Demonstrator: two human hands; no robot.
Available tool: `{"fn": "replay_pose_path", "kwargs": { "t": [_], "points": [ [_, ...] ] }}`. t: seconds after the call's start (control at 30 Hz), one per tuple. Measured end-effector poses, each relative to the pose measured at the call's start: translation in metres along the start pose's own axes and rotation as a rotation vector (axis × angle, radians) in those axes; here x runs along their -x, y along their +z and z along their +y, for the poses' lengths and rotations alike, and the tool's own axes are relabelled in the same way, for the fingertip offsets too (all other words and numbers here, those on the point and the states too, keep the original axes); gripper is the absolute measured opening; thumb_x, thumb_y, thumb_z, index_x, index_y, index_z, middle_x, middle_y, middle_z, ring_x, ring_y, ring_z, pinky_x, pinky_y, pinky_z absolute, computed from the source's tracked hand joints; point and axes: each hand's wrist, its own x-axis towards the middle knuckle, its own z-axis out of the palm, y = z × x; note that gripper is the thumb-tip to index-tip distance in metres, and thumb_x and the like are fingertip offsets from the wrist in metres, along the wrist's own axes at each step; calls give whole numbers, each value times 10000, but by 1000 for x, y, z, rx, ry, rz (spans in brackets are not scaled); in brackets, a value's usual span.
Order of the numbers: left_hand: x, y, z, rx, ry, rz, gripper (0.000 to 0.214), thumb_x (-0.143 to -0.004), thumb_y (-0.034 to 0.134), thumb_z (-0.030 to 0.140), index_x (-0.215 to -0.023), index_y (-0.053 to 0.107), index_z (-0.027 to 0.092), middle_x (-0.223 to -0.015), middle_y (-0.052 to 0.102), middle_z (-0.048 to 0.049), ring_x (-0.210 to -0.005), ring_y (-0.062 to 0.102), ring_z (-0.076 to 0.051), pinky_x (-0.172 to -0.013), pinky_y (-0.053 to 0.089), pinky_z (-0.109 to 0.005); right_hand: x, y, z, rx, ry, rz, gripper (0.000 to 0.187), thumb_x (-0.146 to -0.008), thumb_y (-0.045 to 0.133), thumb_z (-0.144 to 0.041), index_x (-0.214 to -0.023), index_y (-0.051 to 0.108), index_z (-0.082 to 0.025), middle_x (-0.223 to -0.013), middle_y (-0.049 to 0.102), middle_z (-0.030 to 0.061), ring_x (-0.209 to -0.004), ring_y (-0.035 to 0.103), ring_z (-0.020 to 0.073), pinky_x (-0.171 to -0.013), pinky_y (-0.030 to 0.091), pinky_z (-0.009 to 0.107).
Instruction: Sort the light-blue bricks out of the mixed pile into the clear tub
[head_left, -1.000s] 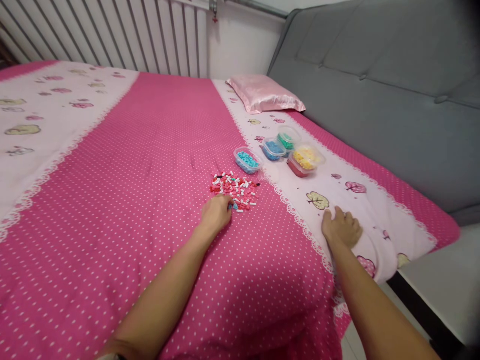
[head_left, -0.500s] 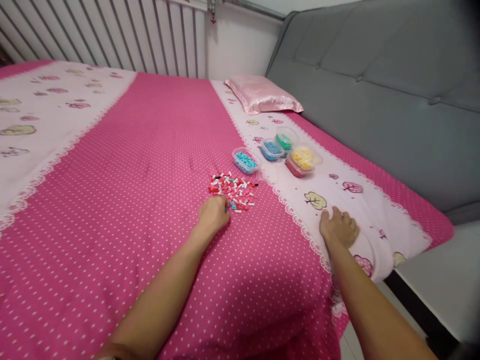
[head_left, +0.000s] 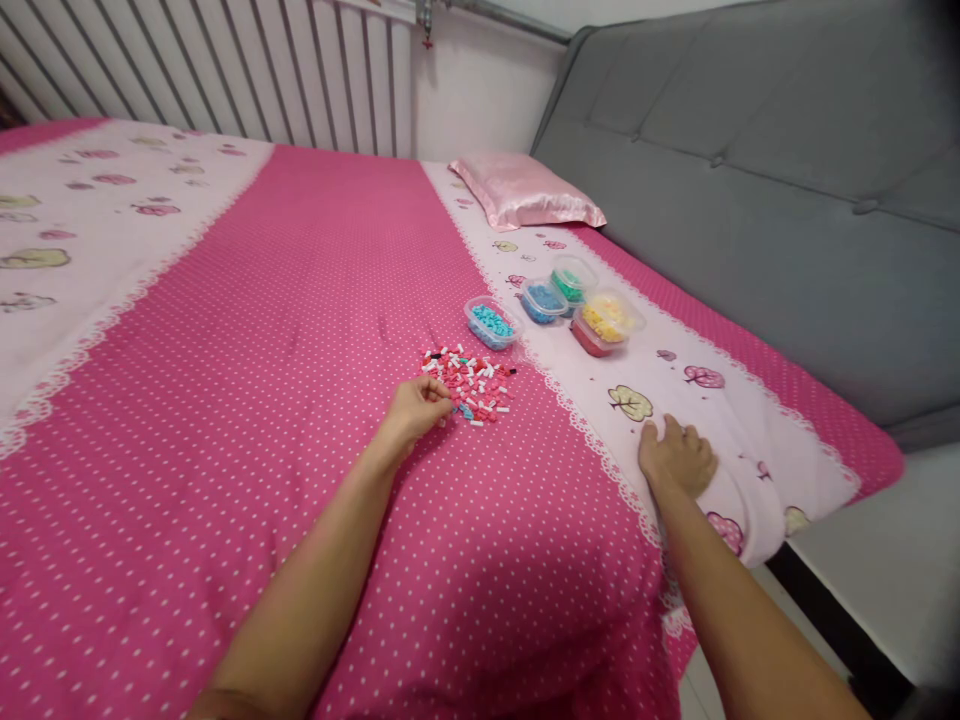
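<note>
A pile of small red, white and blue pieces (head_left: pixel 472 382) lies on the pink dotted bedsheet (head_left: pixel 262 400). My left hand (head_left: pixel 414 405) rests at the pile's near left edge, fingers curled in a pinch over the pieces; what they hold is too small to make out. My right hand (head_left: pixel 677 456) lies on the pale printed strip of the sheet, fingers bent and pressed down on the cloth, holding nothing. Beyond the pile stand clear tubs: light blue pieces (head_left: pixel 491 322), blue pieces (head_left: pixel 544 298), green pieces (head_left: pixel 572 278), and yellow pieces (head_left: pixel 609 318) stacked over a red one.
A pink satin pillow (head_left: pixel 525 192) lies at the head of the bed. A grey padded headboard (head_left: pixel 750 170) runs along the right. A white radiator (head_left: pixel 225 60) lines the far wall. The bed's corner edge drops off beside my right arm.
My left hand has lifted slightly and shifted up-left at the pile's edge, fingers now curled in a pinch. My right hand has stayed in place.
</note>
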Motion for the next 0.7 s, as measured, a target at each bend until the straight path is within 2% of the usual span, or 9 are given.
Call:
{"fn": "replay_pose_path", "kwargs": {
  "t": [0.17, 0.27, 0.37, 0.43, 0.53, 0.63, 0.7],
  "points": [
    [2, -8, 11, 372, -128, -38, 90, -653, 513, 158, -742, 504, 166, -572, 528, 15, -495, 523, -81, -472, 417, -184, 0, 1, 0, 1, -9, 13, 520, -886, 359, -455, -1309, 500, -188, -1347, 484, 144, -1235, 409, 320, -1017, 279, 489],
    [1, -12, 16, 482, -170, -63, 128, -623, 469, 98, -726, 517, 156, -609, 547, -12, -518, 534, -81, -481, 442, -181, 0, 1, 0, -2, -9, 6, 516, -889, 360, -447, -1309, 500, -182, -1347, 481, 151, -1238, 403, 317, -1019, 273, 493],
    [-1, -14, 18, 509, -166, -71, 153, -654, 411, 107, -733, 537, 146, -641, 565, -43, -569, 561, -96, -528, 477, -199, 0, 1, 0, 0, -5, 3, 520, -891, 353, -455, -1310, 500, -184, -1351, 481, 143, -1238, 404, 310, -1030, 266, 479],
    [-2, -15, 18, 475, -148, -66, 176, -700, 374, 138, -736, 546, 144, -650, 567, -53, -579, 562, -101, -546, 482, -211, 0, 1, 0, 6, -3, 0, 526, -892, 348, -461, -1314, 496, -186, -1360, 473, 138, -1243, 400, 311, -1036, 262, 470],
    [-2, -12, 13, 336, -114, -39, 202, -757, 364, 215, -731, 554, 154, -571, 506, -17, -467, 470, -90, -452, 408, -209, 0, 0, 0, 8, 1, -11, 529, -892, 345, -462, -1320, 491, -188, -1369, 465, 138, -1251, 394, 315, -1038, 259, 470],
    [-2, -7, 4, 104, -62, 8, 189, -764, 461, 313, -740, 581, 169, -513, 459, 24, -415, 393, -85, -421, 330, -213, 0, 0, 0, 5, 2, -18, 525, -891, 348, -453, -1323, 485, -186, -1368, 461, 147, -1253, 391, 315, -1029, 261, 487],
    [-1, -3, -1, -88, -19, 42, 151, -712, 564, 320, -736, 607, 177, -538, 508, 16, -490, 470, -109, -486, 360, -226, 0, 1, 0, 6, -1, -16, 527, -890, 347, -452, -1323, 483, -183, -1365, 463, 151, -1252, 392, 316, -1022, 266, 495]
  ]
}}
